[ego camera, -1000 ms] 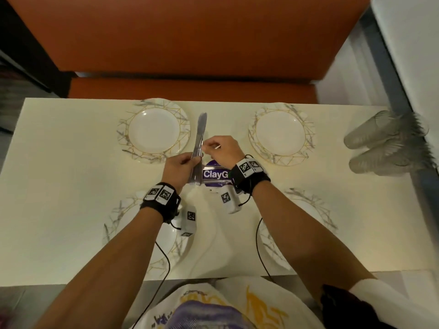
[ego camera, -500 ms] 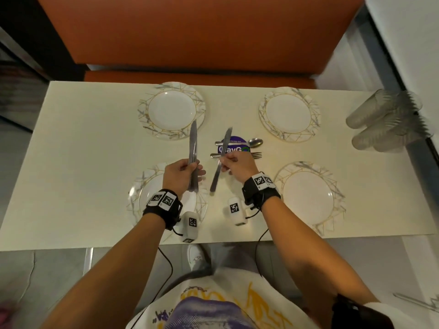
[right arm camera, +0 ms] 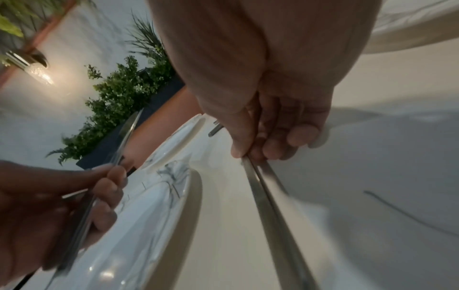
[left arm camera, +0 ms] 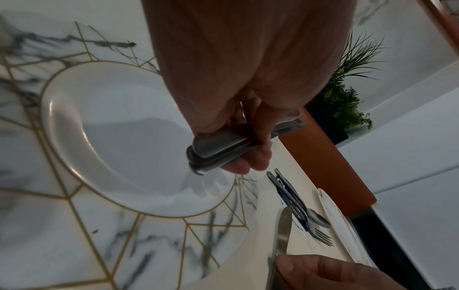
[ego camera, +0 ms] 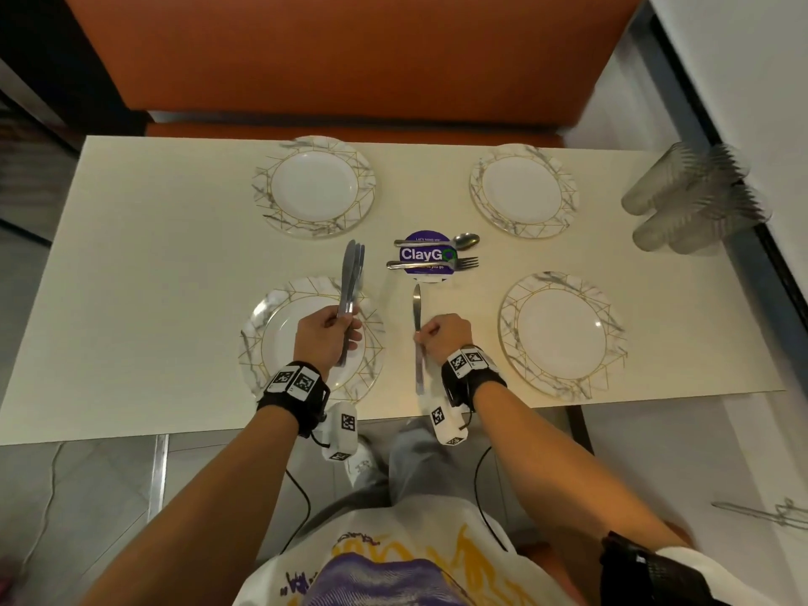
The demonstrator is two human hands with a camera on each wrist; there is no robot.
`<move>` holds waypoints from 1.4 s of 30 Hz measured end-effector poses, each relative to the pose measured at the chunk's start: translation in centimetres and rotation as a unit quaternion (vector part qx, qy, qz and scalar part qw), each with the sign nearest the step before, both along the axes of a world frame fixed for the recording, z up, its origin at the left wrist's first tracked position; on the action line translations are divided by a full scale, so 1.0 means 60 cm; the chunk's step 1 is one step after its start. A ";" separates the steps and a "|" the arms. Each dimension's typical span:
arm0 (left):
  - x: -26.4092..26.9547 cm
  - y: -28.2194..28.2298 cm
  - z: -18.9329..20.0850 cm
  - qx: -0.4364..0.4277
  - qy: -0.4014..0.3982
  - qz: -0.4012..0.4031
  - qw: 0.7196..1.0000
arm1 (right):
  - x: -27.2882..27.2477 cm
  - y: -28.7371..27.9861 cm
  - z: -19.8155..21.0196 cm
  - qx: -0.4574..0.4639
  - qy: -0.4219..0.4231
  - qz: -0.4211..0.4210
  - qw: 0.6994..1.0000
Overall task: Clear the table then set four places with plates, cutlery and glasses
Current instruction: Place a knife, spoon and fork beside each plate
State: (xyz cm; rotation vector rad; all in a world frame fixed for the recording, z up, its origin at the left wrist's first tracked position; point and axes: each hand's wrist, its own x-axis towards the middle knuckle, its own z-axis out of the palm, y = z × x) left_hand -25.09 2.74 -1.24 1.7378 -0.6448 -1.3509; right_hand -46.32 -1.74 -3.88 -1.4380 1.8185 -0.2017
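Four marble-rimmed plates sit on the cream table (ego camera: 153,299): far left (ego camera: 314,185), far right (ego camera: 524,190), near left (ego camera: 280,343), near right (ego camera: 563,336). My left hand (ego camera: 325,336) grips a bundle of knives (ego camera: 352,273) above the near left plate; their handles (left arm camera: 218,151) show below my fingers. My right hand (ego camera: 441,336) pinches a single knife (ego camera: 417,312), which lies low over the table just right of that plate; its handle (right arm camera: 268,206) runs toward the wrist. A spoon (ego camera: 463,240) and fork (ego camera: 459,263) lie across a purple sticker (ego camera: 426,255).
Stacked clear glasses (ego camera: 691,199) lie on their sides at the table's right end. An orange bench (ego camera: 350,59) runs behind the table. A plant (left arm camera: 347,94) stands beyond the bench. The near table edge is right at my wrists.
My right hand drew one knife away from the bundle and brought it down toward me, beside the near left plate. The left hand moved back over that plate with the remaining knives.
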 end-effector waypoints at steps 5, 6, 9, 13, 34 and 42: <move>0.003 -0.002 -0.001 0.000 -0.004 0.001 1.000 | 0.002 -0.002 -0.007 0.015 0.031 0.005 0.999; 0.003 -0.002 0.000 0.000 -0.006 0.000 1.000 | 0.002 0.001 -0.009 0.009 0.029 0.002 1.000; 0.005 -0.003 0.004 0.000 -0.014 -0.004 1.000 | -0.002 0.011 -0.009 -0.042 0.024 0.013 0.999; 0.009 -0.004 0.007 0.001 -0.020 -0.004 1.000 | -0.014 0.026 -0.007 -0.165 0.078 0.144 0.973; 0.012 0.007 0.011 0.021 -0.025 -0.010 0.999 | 0.014 0.054 -0.022 -0.150 0.092 0.290 0.941; 0.009 0.009 0.010 0.022 -0.033 -0.013 0.999 | 0.014 0.058 -0.019 -0.136 0.125 0.328 0.926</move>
